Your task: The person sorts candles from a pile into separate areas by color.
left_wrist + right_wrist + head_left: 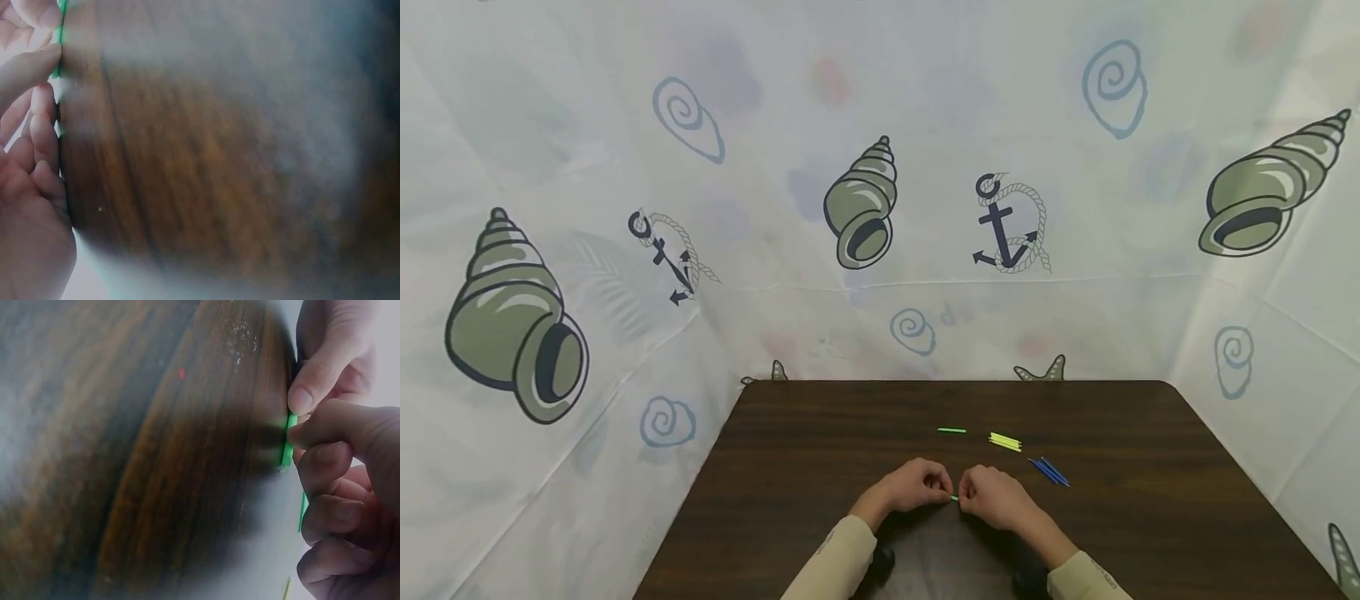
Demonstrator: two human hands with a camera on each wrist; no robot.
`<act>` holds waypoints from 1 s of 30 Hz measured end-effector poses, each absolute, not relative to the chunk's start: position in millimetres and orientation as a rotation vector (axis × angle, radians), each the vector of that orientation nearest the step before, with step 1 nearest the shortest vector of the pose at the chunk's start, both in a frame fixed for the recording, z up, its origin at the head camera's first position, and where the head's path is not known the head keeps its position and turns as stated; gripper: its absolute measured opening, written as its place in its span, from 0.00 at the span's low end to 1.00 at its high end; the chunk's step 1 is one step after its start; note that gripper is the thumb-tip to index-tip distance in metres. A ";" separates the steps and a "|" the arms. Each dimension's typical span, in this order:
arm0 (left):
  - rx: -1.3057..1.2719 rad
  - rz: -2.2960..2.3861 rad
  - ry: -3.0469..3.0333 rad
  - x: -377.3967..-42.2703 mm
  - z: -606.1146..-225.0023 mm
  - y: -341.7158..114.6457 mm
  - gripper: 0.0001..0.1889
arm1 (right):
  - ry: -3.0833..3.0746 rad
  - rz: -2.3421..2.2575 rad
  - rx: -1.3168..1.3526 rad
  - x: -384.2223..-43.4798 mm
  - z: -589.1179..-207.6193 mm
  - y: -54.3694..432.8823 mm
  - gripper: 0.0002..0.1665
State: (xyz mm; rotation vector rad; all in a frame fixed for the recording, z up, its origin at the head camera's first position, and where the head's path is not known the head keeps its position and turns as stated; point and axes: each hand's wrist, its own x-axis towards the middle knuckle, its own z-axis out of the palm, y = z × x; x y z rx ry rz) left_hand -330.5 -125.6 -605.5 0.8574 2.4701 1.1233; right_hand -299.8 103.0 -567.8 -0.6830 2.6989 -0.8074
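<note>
A short, thin green stick [955, 498] is held low over the dark table, between the two hands. My left hand [917, 485] pinches one end with thumb and finger, while my right hand [996, 497] pinches it close beside. The two hands' fingertips nearly meet along the stick [288, 447] in the right wrist view, and its far end sticks out past the right thumb. At the left edge of the left wrist view, the same stick [60, 34] shows between both hands' fingers. Fingers hide part of its length.
Another green stick [952, 431] lies farther back on the wooden table [820, 433]. To its right are a small bunch of yellow sticks [1005, 442] and, nearer the right hand, a bunch of blue sticks [1049, 472]. A printed white curtain [775, 317] hangs behind and at the sides.
</note>
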 end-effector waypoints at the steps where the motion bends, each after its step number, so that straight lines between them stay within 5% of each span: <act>1: 0.849 1.124 2.473 -329.8 -605.7 -125.5 0.03 | 2.694 -0.807 -0.685 -300.2 -567.4 103.3 0.06; 13: 0.691 1.161 2.469 -316.9 -590.1 -121.2 0.02 | 2.705 -0.789 -0.723 -306.1 -556.6 115.0 0.05; 30: 0.667 1.233 2.384 -298.7 -582.7 -135.3 0.09 | 2.775 -0.743 -0.659 -357.4 -527.1 122.1 0.03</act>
